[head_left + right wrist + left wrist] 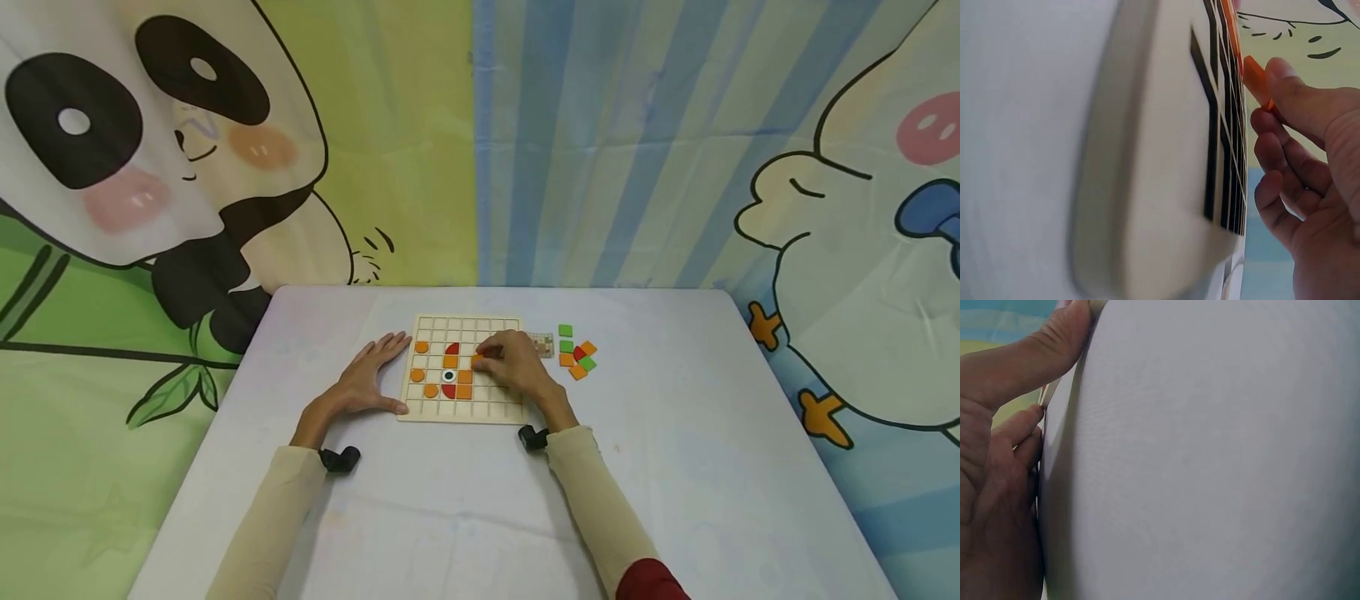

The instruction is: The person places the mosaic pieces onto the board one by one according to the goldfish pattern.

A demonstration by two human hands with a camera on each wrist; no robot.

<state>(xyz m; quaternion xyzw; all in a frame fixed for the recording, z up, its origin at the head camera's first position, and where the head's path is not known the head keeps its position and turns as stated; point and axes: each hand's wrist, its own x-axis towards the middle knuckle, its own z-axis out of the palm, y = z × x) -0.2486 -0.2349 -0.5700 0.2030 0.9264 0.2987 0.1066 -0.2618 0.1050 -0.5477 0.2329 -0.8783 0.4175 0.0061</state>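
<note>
A wooden grid board (495, 410) lies on the white table. On its left part sit several orange discs (422, 347), two red rounded pieces (452, 348), a white piece with a black dot (448, 377) and several orange square tiles (465, 391). My right hand (517, 365) pinches another orange square tile (1255, 80) between thumb and fingertips, close over the middle of the board. At the board's left edge, my left hand (363, 381) has its fingers spread, with the thumb at the near left corner. Part of the grid is hidden under my right hand.
Right of the board lie several loose tiles: green squares (566, 331), orange squares (578, 372) and a red piece (579, 353). A small patterned card (542, 345) shows partly behind my right hand. The white table (675, 467) meets a printed cloth backdrop (600, 150) at its far edge.
</note>
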